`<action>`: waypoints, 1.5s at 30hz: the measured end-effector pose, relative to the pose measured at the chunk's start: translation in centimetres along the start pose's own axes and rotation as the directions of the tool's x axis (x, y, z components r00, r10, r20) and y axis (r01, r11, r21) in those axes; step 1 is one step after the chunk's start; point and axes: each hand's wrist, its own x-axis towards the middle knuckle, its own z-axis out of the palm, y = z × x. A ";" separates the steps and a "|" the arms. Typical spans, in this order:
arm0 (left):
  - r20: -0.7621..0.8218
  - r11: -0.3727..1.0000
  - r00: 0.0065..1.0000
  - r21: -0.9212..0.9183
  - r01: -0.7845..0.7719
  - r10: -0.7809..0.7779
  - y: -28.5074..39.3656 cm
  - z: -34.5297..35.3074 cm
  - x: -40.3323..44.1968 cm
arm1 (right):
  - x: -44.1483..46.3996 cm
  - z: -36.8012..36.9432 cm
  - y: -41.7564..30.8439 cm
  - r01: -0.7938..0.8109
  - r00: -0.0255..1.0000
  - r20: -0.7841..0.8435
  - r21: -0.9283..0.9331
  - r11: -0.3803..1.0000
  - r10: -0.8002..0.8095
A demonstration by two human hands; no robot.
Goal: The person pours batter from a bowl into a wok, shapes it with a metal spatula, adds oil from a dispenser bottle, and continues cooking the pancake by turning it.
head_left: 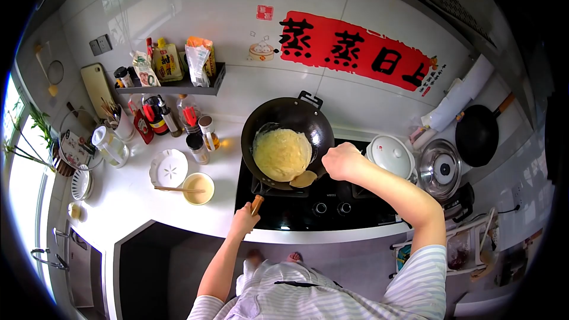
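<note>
A dark wok (320,124) stands on the black gas hob, tilted slightly in view. Inside lies a pale yellow egg-like pancake (281,153), spread round across the bottom. My left hand (243,221) is closed round the wok's wooden handle (257,204). At the wok's right rim, my right hand (344,161) is in a fist. A tan spatula (303,179) reaches from beside that fist, its head against the pancake's lower right edge; most of its handle is hidden. Left of the hob sits a bowl (198,189) of creamy liquid with wooden chopsticks (178,189) across it.
A white scalloped plate (168,168) lies behind the bowl. Bottles and a pepper mill (208,132) stand near the wall under a grey shelf (178,89). Right of the wok are a white lidded pot (391,155), a steel lidded pan (440,169) and a hanging black pan (477,136).
</note>
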 end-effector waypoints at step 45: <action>0.004 0.997 0.999 -0.067 0.039 -0.038 0.8 1.5 -0.9 | 1.1 -0.8 1.9 -0.031 0.996 0.081 0.002 1.000 0.031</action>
